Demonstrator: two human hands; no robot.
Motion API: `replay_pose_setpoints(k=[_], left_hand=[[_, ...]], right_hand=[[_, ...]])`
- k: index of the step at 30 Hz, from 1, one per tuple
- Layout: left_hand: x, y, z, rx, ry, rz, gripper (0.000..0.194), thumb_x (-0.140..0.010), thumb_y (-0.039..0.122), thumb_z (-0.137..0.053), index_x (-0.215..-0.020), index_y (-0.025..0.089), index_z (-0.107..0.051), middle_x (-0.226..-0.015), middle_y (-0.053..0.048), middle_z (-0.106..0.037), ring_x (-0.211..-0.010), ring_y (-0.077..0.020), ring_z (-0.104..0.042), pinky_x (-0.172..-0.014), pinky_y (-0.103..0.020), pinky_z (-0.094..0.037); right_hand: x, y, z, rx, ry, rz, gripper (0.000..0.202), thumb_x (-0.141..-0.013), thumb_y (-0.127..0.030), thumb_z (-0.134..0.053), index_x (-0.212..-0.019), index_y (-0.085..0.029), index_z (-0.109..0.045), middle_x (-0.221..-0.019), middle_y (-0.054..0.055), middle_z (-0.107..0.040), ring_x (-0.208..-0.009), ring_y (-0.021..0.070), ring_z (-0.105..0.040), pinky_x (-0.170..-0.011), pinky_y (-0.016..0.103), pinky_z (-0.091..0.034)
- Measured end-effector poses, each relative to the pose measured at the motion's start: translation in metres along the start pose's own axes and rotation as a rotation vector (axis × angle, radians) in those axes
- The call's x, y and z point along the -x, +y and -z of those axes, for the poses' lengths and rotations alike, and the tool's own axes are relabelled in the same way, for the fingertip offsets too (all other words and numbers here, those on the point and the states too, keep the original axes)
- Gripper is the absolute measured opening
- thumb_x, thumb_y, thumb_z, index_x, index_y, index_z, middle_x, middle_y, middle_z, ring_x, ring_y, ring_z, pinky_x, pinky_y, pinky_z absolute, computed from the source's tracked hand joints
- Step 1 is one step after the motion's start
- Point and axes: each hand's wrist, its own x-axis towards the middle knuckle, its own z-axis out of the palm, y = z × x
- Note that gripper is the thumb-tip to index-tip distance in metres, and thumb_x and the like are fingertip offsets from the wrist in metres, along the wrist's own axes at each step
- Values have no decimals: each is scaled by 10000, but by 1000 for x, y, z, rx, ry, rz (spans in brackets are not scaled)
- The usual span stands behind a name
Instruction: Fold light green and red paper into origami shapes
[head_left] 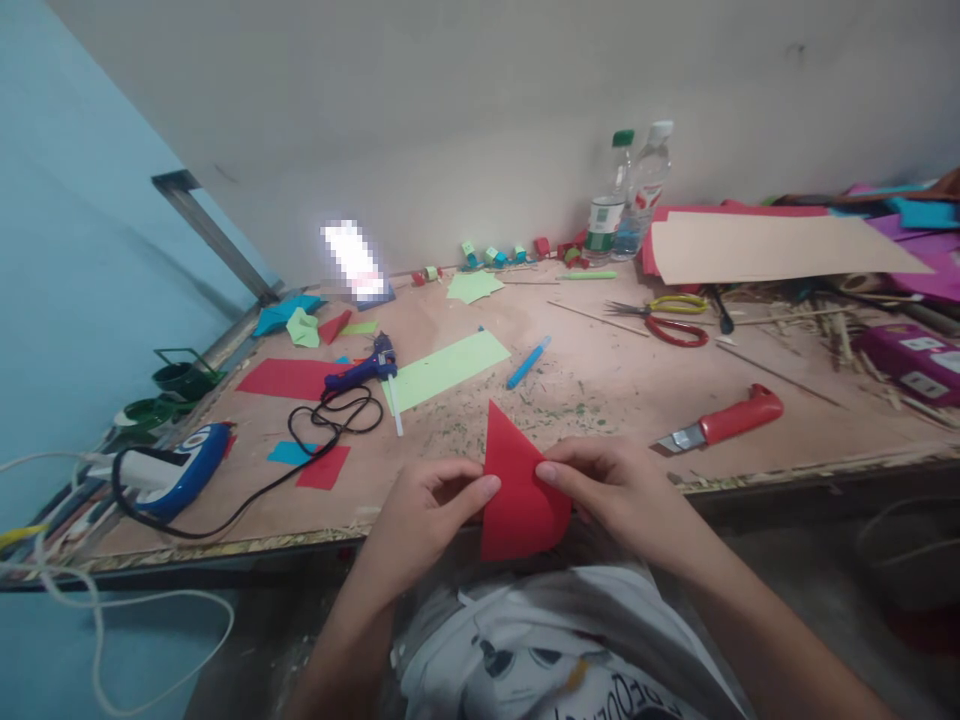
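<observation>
Two bare hands hold one pointy red paper at the front edge of the table, near the person's tummy. The left hand pinches its left side, with the thumb on top. The right hand pinches its right side the same way. The paper has a sharp tip at the top (like a party hat) and a round corner at the bottom right.

Just past the paper, little green bits are sprinkled on the wood. A blue pen lies beyond them, tilted. To its left is a long light green strip. A dark blue glue gun lies on a flat red sheet, with a white stick poking out and a curly black cord beside it.

On the right side, a red cutter knife lies with its blade showing. Farther back are scissors with one yellow handle and one red handle (they are a bit open). Two clear bottles stand by the wall, one with a green cap and one with a white cap. A big tan sheet rests on red ones beside them.
</observation>
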Motion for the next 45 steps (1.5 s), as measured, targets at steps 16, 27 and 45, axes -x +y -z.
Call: replay_pose_setpoints(k=[16,27,45], left_hand=[[1,2,-1,-24,-7,-18,311,-902,438,-702,-808,147,-760,-798,-54,-716,-781,-200,-642,-717,-277,-510],[1,3,1,-71,-2,-40,314,-910,438,-698,-798,149,-748,-767,-48,-701,-754,-194,-620,-699,-270,-486],[1,1,1,-52,-2,-40,322,-896,445,-705,-780,148,-754,-809,-70,-736,-805,-225,-673,-739,-292,-543]], right_hand=[[0,1,0,-2,1,-20,308,-958,-417,-646,-777,-195,-760,-706,23,-684,-647,166,-573,-561,262,-414],[1,-1,1,62,1,-7,341,-967,-414,-629,-724,-194,-725,-658,6,-628,-622,157,-532,-559,266,-390],[0,0,1,31,1,-10,290,-958,-393,-640,-796,-191,-773,-746,28,-722,-687,175,-616,-601,267,-442]])
